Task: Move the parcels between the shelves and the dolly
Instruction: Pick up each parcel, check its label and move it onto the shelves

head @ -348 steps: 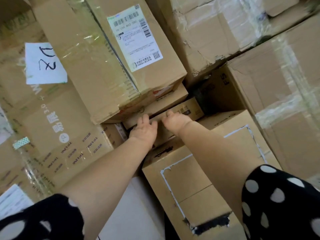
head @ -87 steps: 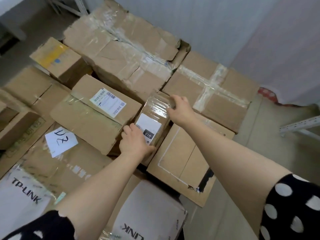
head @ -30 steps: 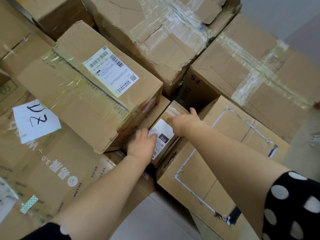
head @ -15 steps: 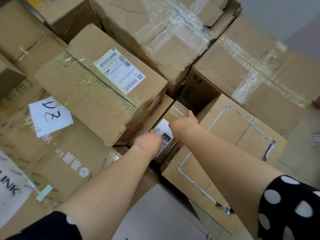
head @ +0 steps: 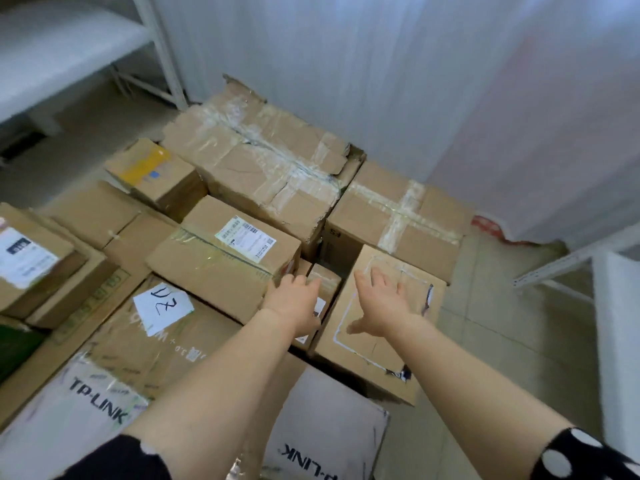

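Observation:
A small taped cardboard parcel [head: 325,279] sits wedged in the gap between a labelled box [head: 221,251] and a box with a white outline [head: 381,348]. My left hand [head: 294,301] lies over the small parcel with fingers extended, touching its top. My right hand [head: 381,299] hovers over the outlined box with fingers spread, holding nothing. Both arms reach forward over the pile of parcels.
Many cardboard boxes cover the floor: a big battered taped box [head: 263,157], a cross-taped box [head: 398,216], TP-LINK cartons [head: 97,407] near me, a box with a handwritten paper slip [head: 162,306]. White shelf frames stand at the far left [head: 162,57] and right [head: 554,268]. Tiled floor shows at right.
Both hands have let go of the small parcel, which now sits deep in the gap. My right hand has lifted away and opened. The view has pulled back and risen.

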`<state>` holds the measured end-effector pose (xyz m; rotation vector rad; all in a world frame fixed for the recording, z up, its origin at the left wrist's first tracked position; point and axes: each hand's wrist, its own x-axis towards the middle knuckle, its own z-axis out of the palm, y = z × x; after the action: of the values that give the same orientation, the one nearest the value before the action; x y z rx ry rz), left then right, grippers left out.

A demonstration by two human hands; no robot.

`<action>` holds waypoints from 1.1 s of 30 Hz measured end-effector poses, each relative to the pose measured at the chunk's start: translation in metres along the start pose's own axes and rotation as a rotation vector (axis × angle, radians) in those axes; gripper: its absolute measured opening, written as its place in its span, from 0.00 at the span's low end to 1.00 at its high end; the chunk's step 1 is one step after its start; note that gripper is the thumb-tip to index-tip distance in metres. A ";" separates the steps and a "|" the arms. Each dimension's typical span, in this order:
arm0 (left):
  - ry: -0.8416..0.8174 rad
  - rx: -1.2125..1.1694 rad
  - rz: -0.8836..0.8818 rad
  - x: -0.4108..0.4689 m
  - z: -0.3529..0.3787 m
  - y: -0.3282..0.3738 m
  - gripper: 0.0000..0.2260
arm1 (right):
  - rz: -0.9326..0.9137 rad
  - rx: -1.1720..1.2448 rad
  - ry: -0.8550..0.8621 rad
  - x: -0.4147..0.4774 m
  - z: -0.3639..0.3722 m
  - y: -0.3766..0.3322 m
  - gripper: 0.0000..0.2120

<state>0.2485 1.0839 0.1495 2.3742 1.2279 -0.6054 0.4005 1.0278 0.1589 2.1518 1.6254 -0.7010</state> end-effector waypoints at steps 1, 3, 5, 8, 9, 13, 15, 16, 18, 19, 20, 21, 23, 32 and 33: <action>0.023 0.001 0.039 -0.016 -0.007 0.002 0.35 | 0.049 0.046 0.017 -0.024 -0.001 -0.001 0.51; 0.067 0.023 0.121 -0.053 -0.017 0.007 0.36 | 0.155 0.129 0.055 -0.075 0.003 -0.005 0.52; 0.093 0.056 0.197 -0.093 -0.023 0.011 0.35 | 0.257 0.192 0.091 -0.125 0.011 -0.014 0.54; 0.125 0.124 0.312 -0.155 -0.029 0.018 0.36 | 0.355 0.275 0.151 -0.197 0.020 -0.032 0.55; 0.140 0.148 0.343 -0.174 -0.030 0.022 0.36 | 0.375 0.303 0.164 -0.221 0.021 -0.039 0.55; 0.154 0.210 0.452 -0.244 -0.027 0.044 0.36 | 0.447 0.331 0.223 -0.314 0.032 -0.062 0.54; 0.147 0.235 0.506 -0.279 -0.024 0.058 0.36 | 0.490 0.326 0.238 -0.359 0.045 -0.068 0.54; 0.146 0.249 0.532 -0.298 -0.022 0.066 0.36 | 0.518 0.331 0.248 -0.381 0.052 -0.071 0.55; 0.155 0.283 0.580 -0.337 -0.015 0.079 0.38 | 0.578 0.340 0.270 -0.426 0.067 -0.076 0.56; 0.166 0.298 0.599 -0.357 -0.011 0.084 0.39 | 0.604 0.346 0.287 -0.449 0.075 -0.080 0.56; 0.171 0.314 0.618 -0.377 -0.004 0.089 0.39 | 0.625 0.358 0.301 -0.470 0.083 -0.085 0.56; 0.169 0.333 0.638 -0.398 0.004 0.094 0.40 | 0.645 0.376 0.314 -0.493 0.093 -0.091 0.56; 0.162 0.365 0.681 -0.438 0.021 0.102 0.40 | 0.688 0.404 0.342 -0.535 0.114 -0.103 0.56; 0.158 0.508 1.081 -0.637 0.095 0.150 0.40 | 1.041 0.576 0.424 -0.760 0.213 -0.187 0.55; 0.162 0.518 1.147 -0.658 0.102 0.156 0.40 | 1.096 0.591 0.444 -0.785 0.221 -0.199 0.54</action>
<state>0.0157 0.5129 0.4456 3.0182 -0.4248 -0.3364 0.0000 0.3448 0.4366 3.2438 0.1142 -0.3484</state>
